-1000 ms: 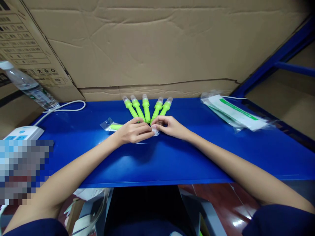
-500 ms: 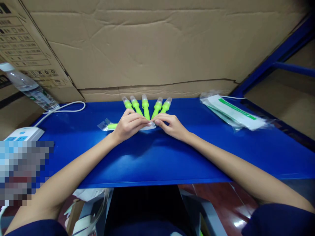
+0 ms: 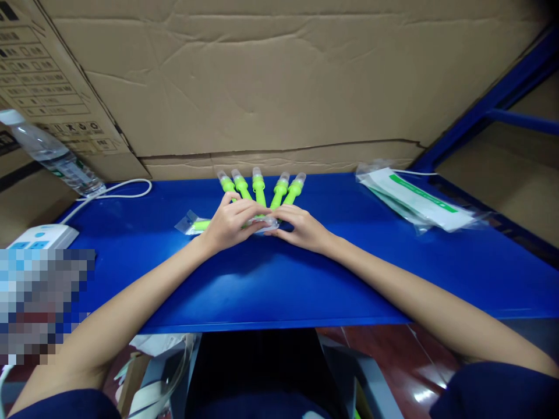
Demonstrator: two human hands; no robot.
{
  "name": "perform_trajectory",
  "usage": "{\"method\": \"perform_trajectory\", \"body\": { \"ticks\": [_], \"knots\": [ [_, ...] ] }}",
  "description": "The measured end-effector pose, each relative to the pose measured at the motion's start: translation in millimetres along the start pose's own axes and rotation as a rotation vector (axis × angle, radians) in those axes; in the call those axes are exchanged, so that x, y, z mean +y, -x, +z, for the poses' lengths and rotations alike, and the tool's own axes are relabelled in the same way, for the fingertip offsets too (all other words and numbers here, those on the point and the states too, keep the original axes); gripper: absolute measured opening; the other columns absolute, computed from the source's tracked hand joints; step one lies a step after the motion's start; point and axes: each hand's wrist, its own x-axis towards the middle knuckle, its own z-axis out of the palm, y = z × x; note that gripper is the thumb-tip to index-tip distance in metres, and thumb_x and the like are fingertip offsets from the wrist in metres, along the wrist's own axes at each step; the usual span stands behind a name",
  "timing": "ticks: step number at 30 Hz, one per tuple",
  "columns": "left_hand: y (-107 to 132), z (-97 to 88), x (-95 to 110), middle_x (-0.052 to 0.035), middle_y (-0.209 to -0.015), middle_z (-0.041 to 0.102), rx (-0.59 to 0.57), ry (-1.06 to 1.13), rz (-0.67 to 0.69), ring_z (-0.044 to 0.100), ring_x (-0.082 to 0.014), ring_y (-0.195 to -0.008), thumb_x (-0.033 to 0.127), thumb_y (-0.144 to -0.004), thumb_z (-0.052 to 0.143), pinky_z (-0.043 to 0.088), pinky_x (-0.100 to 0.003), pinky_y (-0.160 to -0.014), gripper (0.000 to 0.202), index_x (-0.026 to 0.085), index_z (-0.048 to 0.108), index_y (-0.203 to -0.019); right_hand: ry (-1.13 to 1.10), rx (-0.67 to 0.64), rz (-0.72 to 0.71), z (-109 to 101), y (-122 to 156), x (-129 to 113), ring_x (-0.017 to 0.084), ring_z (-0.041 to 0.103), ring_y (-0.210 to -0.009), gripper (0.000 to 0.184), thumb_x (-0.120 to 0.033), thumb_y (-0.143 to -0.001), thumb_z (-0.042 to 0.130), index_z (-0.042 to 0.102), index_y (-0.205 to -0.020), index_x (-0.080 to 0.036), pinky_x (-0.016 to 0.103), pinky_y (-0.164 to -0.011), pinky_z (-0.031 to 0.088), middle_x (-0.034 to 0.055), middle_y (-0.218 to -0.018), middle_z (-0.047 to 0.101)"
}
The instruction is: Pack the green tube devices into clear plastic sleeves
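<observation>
Both hands have flattened slightly: left hand [image 3: 227, 224] and right hand [image 3: 301, 227] pinch a clear bag [image 3: 264, 224] on the blue table [image 3: 393, 273], at the near ends of five fanned green tubes [image 3: 259, 189], as if to bundle them.

Five sticks [image 3: 258, 189] are glowing bright yellow-green, each wearing a see-through cap. A sixth green stick is showing through a clear little bag [image 3: 192, 223]. The table [image 3: 305, 279] is shining deep blue, and the metal frame [image 3: 502, 93] is showing the same blue. The big cardboard [image 3: 262, 81] is looking plain brown, with black printed marks on its left part. The cable [image 3: 117, 191] is looking white. The power strip [image 3: 41, 235] is showing white with light blue spots. The flat packets [image 3: 414, 201] are showing white with a green stripe. The bottle [image 3: 48, 151] is looking clear. The sleeves [image 3: 493, 393] are looking dark navy.
</observation>
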Motion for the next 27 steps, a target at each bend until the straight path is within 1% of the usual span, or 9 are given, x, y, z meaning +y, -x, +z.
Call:
{"method": "perform_trajectory", "body": {
  "ticks": [3, 6, 9, 12, 17, 23, 27],
  "knots": [
    [0.8, -0.4, -1.2, -0.0026, -0.095, 0.08, -0.095, -0.008, -0.042, 0.071, -0.0135, -0.08, 0.041, -0.101, 0.055, 0.034, -0.034, -0.084, 0.025, 0.02, 0.07, -0.101, 0.015, -0.005, 0.012, 0.3, -0.1, 0.5, 0.023, 0.065, -0.083, 0.025, -0.04, -0.094, 0.064, 0.071, -0.098, -0.017, 0.035, -0.074, 0.05, 0.0098, -0.088, 0.072],
    [1.0, -1.5, -1.5, -0.0027, -0.093, 0.08, -0.127, -0.023, -0.034, 0.07, -0.0139, -0.079, 0.041, -0.101, 0.055, 0.034, -0.035, -0.085, 0.026, 0.021, 0.072, -0.099, 0.01, -0.01, 0.004, 0.8, 0.3, 1.9, 0.022, 0.065, -0.081, 0.022, -0.038, -0.095, 0.063, 0.071, -0.097, -0.018, 0.035, -0.075, 0.049, 0.0093, -0.087, 0.072],
    [0.0, -3.0, -0.8, -0.0032, -0.096, 0.08, -0.114, -0.057, 0.003, 0.071, -0.0148, -0.081, 0.041, -0.1, 0.056, 0.034, -0.036, -0.085, 0.025, 0.022, 0.072, -0.103, 0.025, 0.029, -0.028, 1.2, 1.7, 4.8, 0.022, 0.065, -0.079, 0.02, -0.031, -0.097, 0.057, 0.072, -0.095, -0.018, 0.035, -0.074, 0.049, 0.0096, -0.086, 0.073],
    [-0.6, -3.4, -0.5, -0.0034, -0.096, 0.08, -0.076, -0.094, 0.055, 0.071, -0.0148, -0.082, 0.04, -0.1, 0.057, 0.034, -0.035, -0.085, 0.025, 0.021, 0.072, -0.106, 0.049, 0.074, -0.046, 1.4, 3.1, 7.4, 0.021, 0.064, -0.075, 0.021, -0.025, -0.097, 0.054, 0.072, -0.09, -0.018, 0.034, -0.071, 0.049, 0.0086, -0.081, 0.072],
    [1.4, -0.5, -1.3, -0.0011, -0.093, 0.08, -0.06, -0.13, 0.108, 0.072, -0.0129, -0.082, 0.033, -0.102, 0.054, 0.035, -0.033, -0.083, 0.021, 0.022, 0.071, -0.102, 0.011, 0.067, -0.012, 1.1, 3.5, 6.8, 0.019, 0.063, -0.073, 0.021, -0.027, -0.097, 0.055, 0.073, -0.087, -0.02, 0.033, -0.07, 0.05, 0.0068, -0.079, 0.071],
    [0.1, 1.2, 2.6, 0.001, -0.088, 0.08, -0.037, -0.161, 0.17, 0.073, -0.0121, -0.081, 0.029, -0.102, 0.054, 0.038, -0.032, -0.082, 0.018, 0.021, 0.069, -0.096, -0.01, 0.072, -0.018, -0.5, 2.4, 2.7, 0.018, 0.062, -0.07, 0.025, -0.022, -0.097, 0.051, 0.071, -0.082, -0.02, 0.033, -0.069, 0.051, 0.0063, -0.075, 0.07],
    [-1.6, 1.5, 5.0, 0.0016, -0.086, 0.079, 0.009, -0.152, 0.21, 0.072, -0.0114, -0.08, 0.026, -0.101, 0.056, 0.038, -0.032, -0.082, 0.015, 0.02, 0.068, -0.095, -0.01, 0.068, -0.019, -0.5, 2.3, 1.4, 0.018, 0.062, -0.068, 0.025, -0.021, -0.096, 0.051, 0.069, -0.079, -0.021, 0.032, -0.068, 0.05, 0.0056, -0.072, 0.069]
  ]
}}
